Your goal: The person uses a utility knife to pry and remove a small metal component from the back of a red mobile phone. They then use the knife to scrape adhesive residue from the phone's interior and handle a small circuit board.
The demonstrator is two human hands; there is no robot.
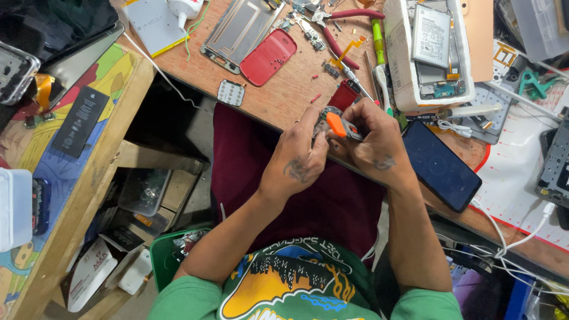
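Note:
My left hand (301, 155) and my right hand (374, 141) meet at the front edge of the wooden workbench (284, 95). Between them sits a small grey phone part (325, 118), pinched by the left fingers. My right hand grips a tool with an orange handle (338, 125), its tip against the part. A small dark red piece (344, 95) lies just beyond the hands. A dark smartphone (441, 165) rests face up right of my right wrist.
A red phone back cover (268, 56), a metal frame (240, 29), red-handled pliers (344, 18) and a white tray with an opened phone (435, 50) crowd the bench. A side table (65, 148) at the left holds a black battery. White cables (515, 249) hang at the right.

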